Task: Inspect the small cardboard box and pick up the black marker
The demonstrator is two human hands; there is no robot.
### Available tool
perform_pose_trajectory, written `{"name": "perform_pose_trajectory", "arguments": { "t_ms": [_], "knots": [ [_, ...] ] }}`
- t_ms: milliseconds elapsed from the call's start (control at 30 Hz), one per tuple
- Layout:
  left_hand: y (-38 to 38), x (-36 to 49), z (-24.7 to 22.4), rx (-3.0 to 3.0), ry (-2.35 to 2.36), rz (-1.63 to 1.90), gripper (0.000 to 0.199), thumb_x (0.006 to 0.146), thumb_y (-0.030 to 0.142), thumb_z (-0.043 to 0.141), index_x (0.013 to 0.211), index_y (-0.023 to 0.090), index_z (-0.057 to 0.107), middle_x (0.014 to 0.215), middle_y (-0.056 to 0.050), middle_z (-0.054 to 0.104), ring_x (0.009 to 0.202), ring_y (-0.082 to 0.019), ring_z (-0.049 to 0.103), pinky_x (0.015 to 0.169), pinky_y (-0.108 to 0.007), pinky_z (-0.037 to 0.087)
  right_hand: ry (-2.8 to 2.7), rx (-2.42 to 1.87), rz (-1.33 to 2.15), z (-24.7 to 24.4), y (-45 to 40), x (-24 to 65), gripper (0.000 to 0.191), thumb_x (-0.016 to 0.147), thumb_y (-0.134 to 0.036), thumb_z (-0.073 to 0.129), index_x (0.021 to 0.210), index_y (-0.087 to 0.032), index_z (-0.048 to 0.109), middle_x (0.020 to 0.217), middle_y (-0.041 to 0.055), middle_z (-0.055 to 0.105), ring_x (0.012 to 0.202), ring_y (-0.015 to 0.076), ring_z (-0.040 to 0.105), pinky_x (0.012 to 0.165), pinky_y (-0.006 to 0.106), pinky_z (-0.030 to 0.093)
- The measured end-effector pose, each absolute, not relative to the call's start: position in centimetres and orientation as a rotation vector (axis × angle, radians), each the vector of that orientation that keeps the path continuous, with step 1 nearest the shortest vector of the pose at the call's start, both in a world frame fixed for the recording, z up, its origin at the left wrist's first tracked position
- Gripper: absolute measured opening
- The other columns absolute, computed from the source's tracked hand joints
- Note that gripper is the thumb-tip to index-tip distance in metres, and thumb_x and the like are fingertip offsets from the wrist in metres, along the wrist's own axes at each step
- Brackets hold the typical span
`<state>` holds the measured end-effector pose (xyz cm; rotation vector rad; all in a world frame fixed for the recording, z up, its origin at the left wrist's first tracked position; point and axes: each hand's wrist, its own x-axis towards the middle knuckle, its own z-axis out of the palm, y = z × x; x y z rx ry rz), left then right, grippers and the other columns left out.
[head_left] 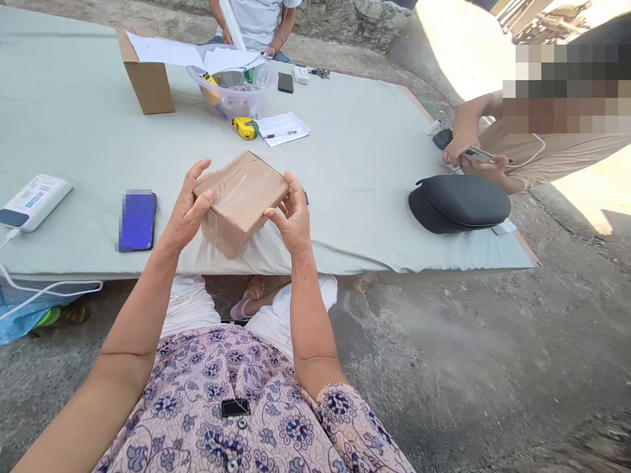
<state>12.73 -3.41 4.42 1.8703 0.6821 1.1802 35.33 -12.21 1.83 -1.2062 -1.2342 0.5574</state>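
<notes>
A small brown cardboard box [246,197] is tilted above the near edge of the cloth-covered table [355,197]. My left hand [190,207] grips its left side, the thumb on the top face. On the right side, my right hand [292,213] holds the box between thumb and fingers. Thin dark lines mark the box's top. A dark object, mostly hidden, shows just behind my right fingers. To the left of the box lies a phone [137,221] with a blue screen.
A white power bank [37,202] lies at the left. Farther back are an open carton [148,85], a plastic basin [234,98], a yellow tape measure [245,128] and papers [290,127]. A black case [461,202] sits right. Two people sit around the table.
</notes>
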Motion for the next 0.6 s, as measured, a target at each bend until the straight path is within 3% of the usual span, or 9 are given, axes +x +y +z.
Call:
{"name": "perform_pose_trajectory", "arguments": {
  "t_ms": [133, 233, 300, 367, 500, 600],
  "knots": [
    [-4.1, 13.5, 4.6, 1.793, 1.047, 1.449, 0.06, 0.091, 0.065, 0.061, 0.137, 0.027, 0.053, 0.105, -0.006, 0.069, 0.103, -0.022, 0.066, 0.101, -0.04, 0.053, -1.079, -1.22, 0.415, 1.6, -12.4, 34.4, 0.063, 0.086, -0.064, 0.065, 0.135, -0.026, 0.057, 0.14, 0.0098, 0.06, 0.121, 0.0214, 0.063, 0.104, 0.039, 0.054],
    [-4.8, 13.9, 4.7, 1.71, 1.087, 1.477, 0.048, 0.093, 0.063, 0.058, 0.126, 0.028, 0.057, 0.088, -0.001, 0.069, 0.081, -0.017, 0.067, 0.086, -0.034, 0.058, -1.04, -1.247, 0.316, 1.8, -12.8, 33.6, 0.05, 0.088, -0.059, 0.065, 0.125, -0.027, 0.063, 0.134, 0.0071, 0.064, 0.119, 0.02, 0.063, 0.102, 0.037, 0.054],
    [-5.2, 13.8, 4.9, 1.631, 1.041, 1.444, 0.048, 0.095, 0.064, 0.054, 0.126, 0.028, 0.057, 0.087, -0.001, 0.069, 0.078, -0.016, 0.068, 0.078, -0.032, 0.06, -1.009, -1.29, 0.258, 2.0, -13.1, 33.0, 0.044, 0.09, -0.059, 0.063, 0.12, -0.026, 0.066, 0.128, 0.0064, 0.067, 0.116, 0.019, 0.064, 0.101, 0.036, 0.055],
    [-5.6, 13.6, 5.1, 1.577, 0.989, 1.417, 0.055, 0.094, 0.067, 0.053, 0.132, 0.027, 0.053, 0.094, -0.004, 0.07, 0.087, -0.019, 0.071, 0.081, -0.035, 0.061, -0.997, -1.331, 0.205, 2.2, -13.5, 32.5, 0.041, 0.092, -0.058, 0.06, 0.116, -0.025, 0.068, 0.121, 0.0063, 0.07, 0.112, 0.0182, 0.065, 0.099, 0.036, 0.055],
    [-6.0, 13.1, 4.8, 1.708, 0.825, 1.317, 0.08, 0.085, 0.074, 0.059, 0.147, 0.027, 0.039, 0.125, -0.012, 0.067, 0.122, -0.028, 0.064, 0.103, -0.044, 0.055, -1.047, -1.355, 0.143, 2.3, -14.2, 31.8, 0.037, 0.097, -0.055, 0.054, 0.111, -0.026, 0.071, 0.112, 0.0056, 0.072, 0.107, 0.0178, 0.066, 0.096, 0.036, 0.056],
    [-5.5, 13.4, 4.1, 1.798, 0.803, 1.274, 0.08, 0.084, 0.074, 0.061, 0.147, 0.029, 0.039, 0.143, -0.014, 0.059, 0.132, -0.031, 0.058, 0.111, -0.047, 0.049, -1.107, -1.335, 0.099, 2.3, -14.5, 31.4, 0.036, 0.099, -0.053, 0.051, 0.111, -0.027, 0.072, 0.11, 0.006, 0.072, 0.105, 0.0183, 0.066, 0.095, 0.037, 0.055]
  ]
}}
